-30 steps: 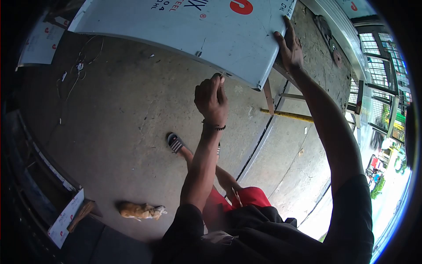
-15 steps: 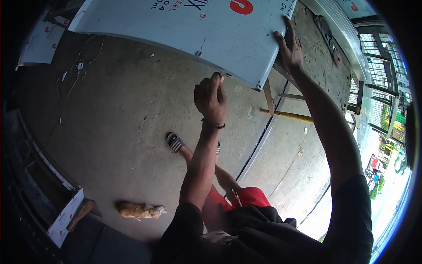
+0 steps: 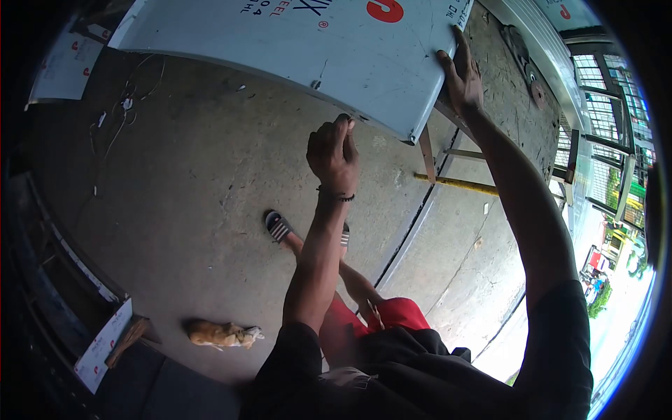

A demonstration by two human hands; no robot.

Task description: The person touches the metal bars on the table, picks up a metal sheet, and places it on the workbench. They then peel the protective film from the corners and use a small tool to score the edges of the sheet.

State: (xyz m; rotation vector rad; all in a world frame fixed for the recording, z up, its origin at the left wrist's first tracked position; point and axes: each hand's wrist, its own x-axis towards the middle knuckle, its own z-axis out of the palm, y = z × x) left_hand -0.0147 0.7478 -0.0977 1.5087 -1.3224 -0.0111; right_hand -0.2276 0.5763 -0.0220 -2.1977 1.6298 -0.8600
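Note:
A large metal sheet (image 3: 280, 49) in pale film with red and black print spans the top of the view, its edges bent. My left hand (image 3: 334, 150) is closed at the sheet's near edge, thumb and fingers pinched together; what they hold is too small to make out. My right hand (image 3: 463, 84) lies with thumb and fingers apart along the sheet's right edge, close to its corner. A small dark spot or tab (image 3: 316, 84) shows on the near edge, left of my left hand.
Under the sheet's right side is a worktable (image 3: 514, 105) with discs (image 3: 536, 91) on it. A yellow bar (image 3: 465, 185) runs below. A brown and white dog (image 3: 220, 334) lies on the floor at lower left. Wires (image 3: 115, 133) lie at upper left.
My left hand has shifted very slightly to the left along the sheet's edge. My right hand and the sheet have stayed in place.

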